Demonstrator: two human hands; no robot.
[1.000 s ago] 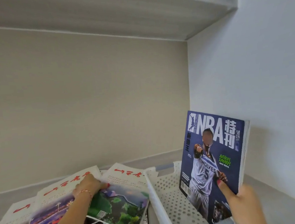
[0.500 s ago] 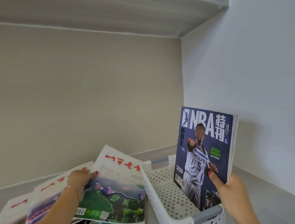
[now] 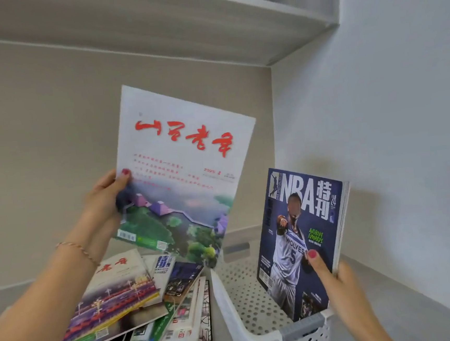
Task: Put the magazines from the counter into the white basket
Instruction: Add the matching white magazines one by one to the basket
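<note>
My left hand (image 3: 106, 197) grips the left edge of a white magazine (image 3: 185, 168) with red characters and a green landscape, holding it in the air above the counter, left of the basket. A white perforated basket (image 3: 247, 318) stands on the counter at lower right. A dark blue NBA magazine (image 3: 300, 234) stands upright inside it, and my right hand (image 3: 334, 277) holds its lower right edge, thumb on the cover. A loose pile of magazines (image 3: 127, 306) lies on the counter left of the basket.
The grey counter (image 3: 393, 305) runs into a corner, with a white wall (image 3: 391, 128) close on the right of the basket and a beige wall behind. A shelf (image 3: 205, 22) hangs overhead.
My left hand has lifted the white magazine off the pile and raised it upright in the air. My right hand still holds the NBA magazine standing in the basket.
</note>
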